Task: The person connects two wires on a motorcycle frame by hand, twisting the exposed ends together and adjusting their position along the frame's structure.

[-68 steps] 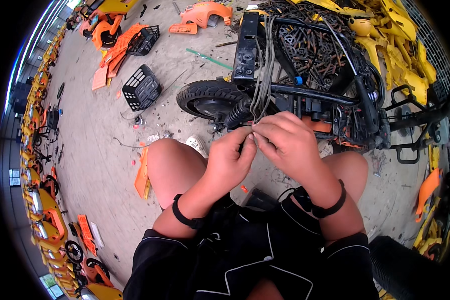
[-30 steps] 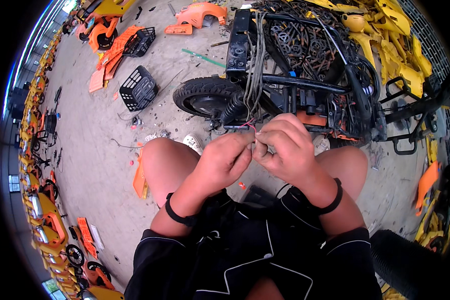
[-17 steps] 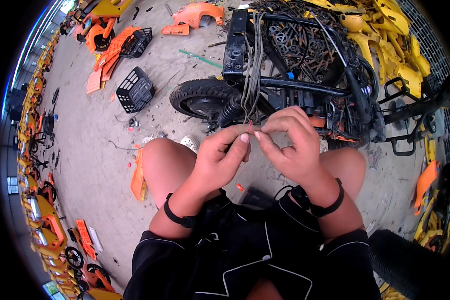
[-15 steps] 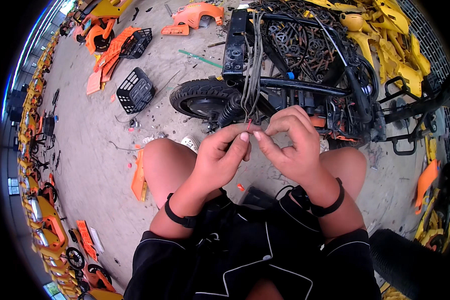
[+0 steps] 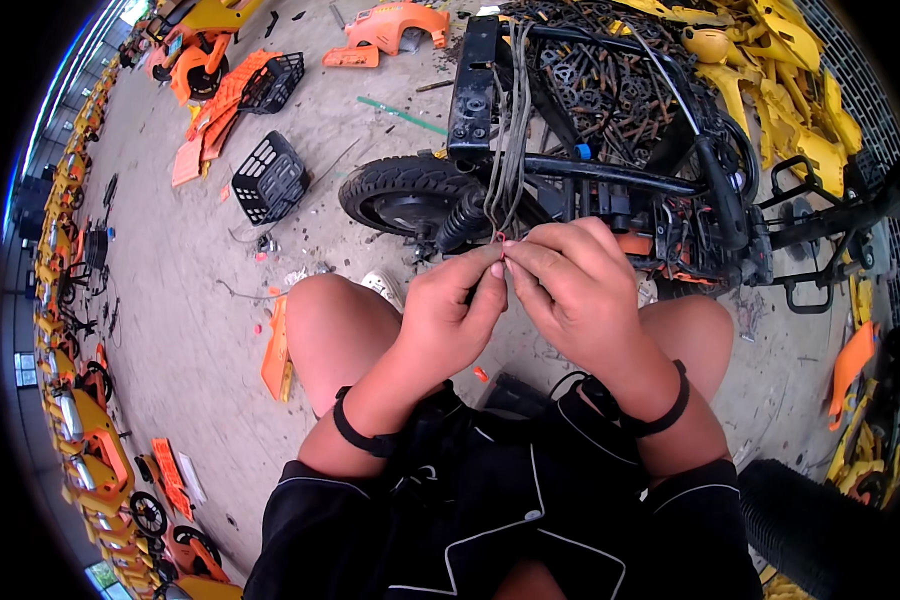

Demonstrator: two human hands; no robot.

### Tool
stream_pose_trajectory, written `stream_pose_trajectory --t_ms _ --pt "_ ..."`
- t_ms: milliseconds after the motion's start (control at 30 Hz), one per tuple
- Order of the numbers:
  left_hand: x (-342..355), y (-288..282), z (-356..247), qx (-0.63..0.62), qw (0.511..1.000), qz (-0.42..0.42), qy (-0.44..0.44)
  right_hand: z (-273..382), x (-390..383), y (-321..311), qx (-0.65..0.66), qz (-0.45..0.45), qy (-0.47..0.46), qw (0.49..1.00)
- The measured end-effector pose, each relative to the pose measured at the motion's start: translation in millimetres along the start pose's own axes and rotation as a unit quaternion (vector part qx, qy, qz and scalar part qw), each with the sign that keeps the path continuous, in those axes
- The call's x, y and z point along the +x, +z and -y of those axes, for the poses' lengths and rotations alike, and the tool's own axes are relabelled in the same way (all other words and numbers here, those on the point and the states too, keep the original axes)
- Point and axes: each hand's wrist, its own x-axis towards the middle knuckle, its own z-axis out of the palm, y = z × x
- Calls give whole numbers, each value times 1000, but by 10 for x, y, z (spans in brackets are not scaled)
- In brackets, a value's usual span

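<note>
My left hand (image 5: 460, 305) and my right hand (image 5: 574, 278) meet fingertip to fingertip over my lap. Both pinch a thin red wire (image 5: 501, 240), which mostly disappears between the fingers. Just beyond it hangs a bundle of grey cables (image 5: 511, 130), draped over the black frame (image 5: 600, 171) of a stripped scooter lying in front of me. The scooter's rear wheel (image 5: 410, 195) and a coil shock absorber (image 5: 460, 222) are left of the cables.
A black plastic basket (image 5: 271, 179) and orange body panels (image 5: 388, 30) lie on the concrete floor at left. Beyond the frame is a heap of rusty metal parts (image 5: 610, 80). Yellow panels (image 5: 785, 90) pile up at right. Scooters (image 5: 95, 440) line the far left.
My right fingers have closed in from beside the red wire to pinch it next to the left fingertips. Less of the wire shows now. The frame and cables stay nearly in place.
</note>
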Motion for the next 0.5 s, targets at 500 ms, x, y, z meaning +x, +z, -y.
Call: stream_pose_trajectory --t_ms 500 --pt "16 4 102 232 963 -13 135 4 -28 73 -42 45 7 998"
